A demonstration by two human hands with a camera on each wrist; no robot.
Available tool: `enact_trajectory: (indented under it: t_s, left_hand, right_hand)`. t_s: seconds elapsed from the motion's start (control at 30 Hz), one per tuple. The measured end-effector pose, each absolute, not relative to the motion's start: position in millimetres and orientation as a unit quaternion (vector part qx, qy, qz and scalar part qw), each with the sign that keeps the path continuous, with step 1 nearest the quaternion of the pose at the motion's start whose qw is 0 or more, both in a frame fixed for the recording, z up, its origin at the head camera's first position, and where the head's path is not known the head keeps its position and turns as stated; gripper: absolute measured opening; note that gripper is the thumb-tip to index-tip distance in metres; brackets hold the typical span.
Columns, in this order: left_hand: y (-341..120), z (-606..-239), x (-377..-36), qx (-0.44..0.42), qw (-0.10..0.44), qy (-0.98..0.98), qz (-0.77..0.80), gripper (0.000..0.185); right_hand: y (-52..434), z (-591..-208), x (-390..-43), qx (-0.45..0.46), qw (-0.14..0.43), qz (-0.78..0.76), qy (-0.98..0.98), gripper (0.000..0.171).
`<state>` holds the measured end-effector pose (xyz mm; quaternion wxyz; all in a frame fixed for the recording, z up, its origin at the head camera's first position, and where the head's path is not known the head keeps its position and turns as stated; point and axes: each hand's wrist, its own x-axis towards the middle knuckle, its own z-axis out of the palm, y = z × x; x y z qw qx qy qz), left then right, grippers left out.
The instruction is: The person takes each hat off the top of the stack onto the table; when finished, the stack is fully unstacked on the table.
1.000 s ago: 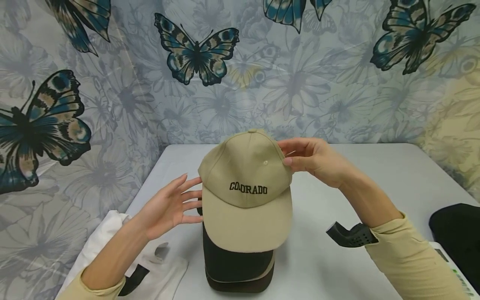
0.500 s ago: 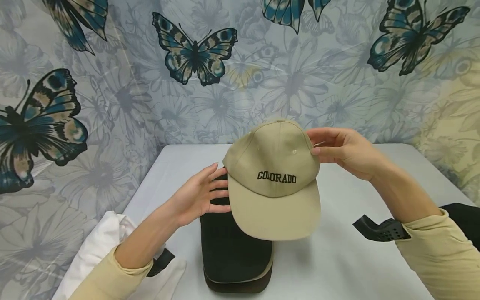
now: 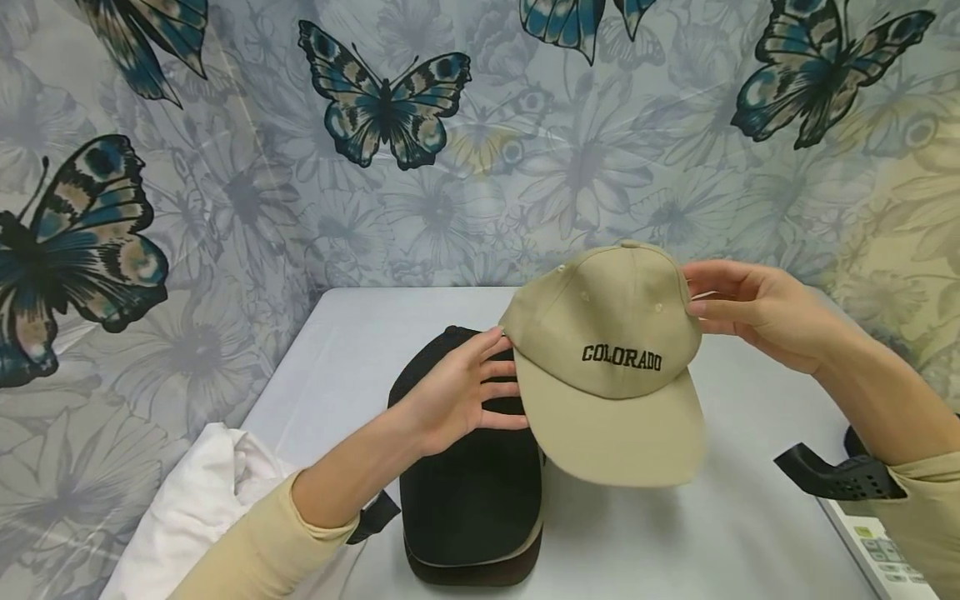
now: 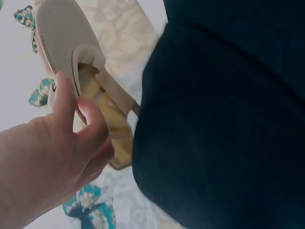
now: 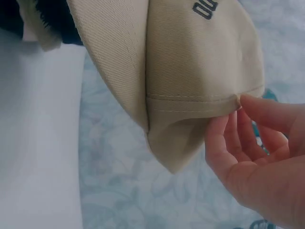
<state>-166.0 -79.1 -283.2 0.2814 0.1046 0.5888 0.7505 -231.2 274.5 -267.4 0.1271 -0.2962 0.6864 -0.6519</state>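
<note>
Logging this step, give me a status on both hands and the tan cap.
Right hand pinches tan Colorado cap at its side. Left hand grips its other side, over the dark cap stack. Cap held off the table.

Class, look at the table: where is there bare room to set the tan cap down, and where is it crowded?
Bare tabletop lies behind the dark cap stack, and more lies right of it, below the tan cap, up to the black strap. The front left corner is crowded by white cloth.

Head view: from above, facing forward and down over the table (image 3: pixel 720 533). Wrist views: close, angled upward. Shared throughout: tan cap (image 3: pixel 607 333) (image 4: pixel 62 38) (image 5: pixel 190 71).
</note>
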Motion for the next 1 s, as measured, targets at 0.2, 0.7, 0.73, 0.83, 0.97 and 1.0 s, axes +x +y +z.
enact_trajectory:
  t_s: [0.2,0.7,0.73,0.83,0.97,1.0]
  left_hand:
    - [-57.1,-293.7,-161.1,0.082,0.274,0.579,0.764,0.055]
    - [-28.3,-319.6,-143.9,0.042,0.307,0.540,0.783,0.059]
    - [-26.3,-320.3,-141.6,0.040,0.308,0.539,0.783,0.058]
    - [-20.0,-322.7,-133.4,0.030,0.305,0.540,0.784,0.055]
    - [-11.4,-328.8,-121.8,0.011,0.297,0.536,0.790,0.050]
    - [-9.3,-331.2,-119.1,0.005,0.296,0.534,0.792,0.049]
  right_hand:
    - [294.1,-274.9,-227.5,-0.253,0.124,-0.646,0.709,0.045]
    - [325.0,-303.5,-210.7,-0.233,0.128,-0.605,0.751,0.045]
    - [327.2,-305.3,-209.2,-0.233,0.130,-0.605,0.750,0.044]
    - [332.8,-310.0,-204.4,-0.229,0.131,-0.596,0.758,0.043]
    - [338.7,-318.4,-197.2,-0.214,0.132,-0.584,0.772,0.041]
    - [340.1,-321.2,-195.5,-0.211,0.134,-0.581,0.775,0.041]
